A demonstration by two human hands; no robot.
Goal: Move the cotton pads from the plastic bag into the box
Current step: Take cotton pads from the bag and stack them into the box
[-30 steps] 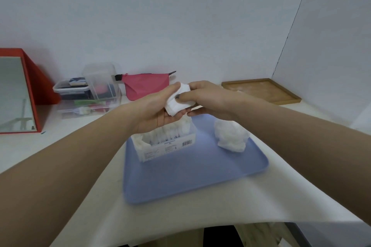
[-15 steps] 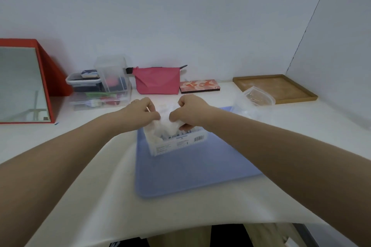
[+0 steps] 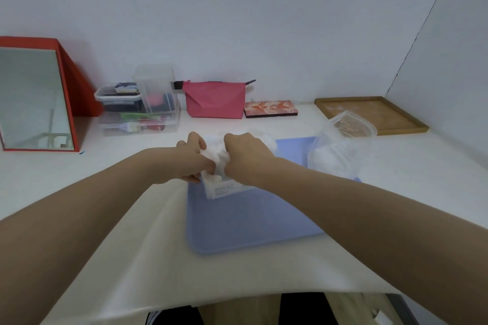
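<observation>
A small white box (image 3: 224, 189) with a printed label stands on the blue tray (image 3: 253, 221). My left hand (image 3: 190, 158) and my right hand (image 3: 243, 155) are both over the box, fingers curled round a wad of white cotton pads (image 3: 217, 155) held between them at the box's open top. My hands hide most of the box's inside. A clear plastic bag (image 3: 340, 145) with more white cotton pads in its bottom stands upright at the tray's far right corner, its mouth open.
Along the back wall stand a red-framed mirror (image 3: 34, 97), clear plastic organisers (image 3: 140, 105), a pink pouch (image 3: 214, 99), a patterned flat case (image 3: 270, 108) and a wooden tray (image 3: 369, 113). The table's front edge runs just below my forearms.
Both hands came down from above the tray with the cotton pads and now hold them at the box's top. The view shifted, bringing the plastic bag into sight on the right.
</observation>
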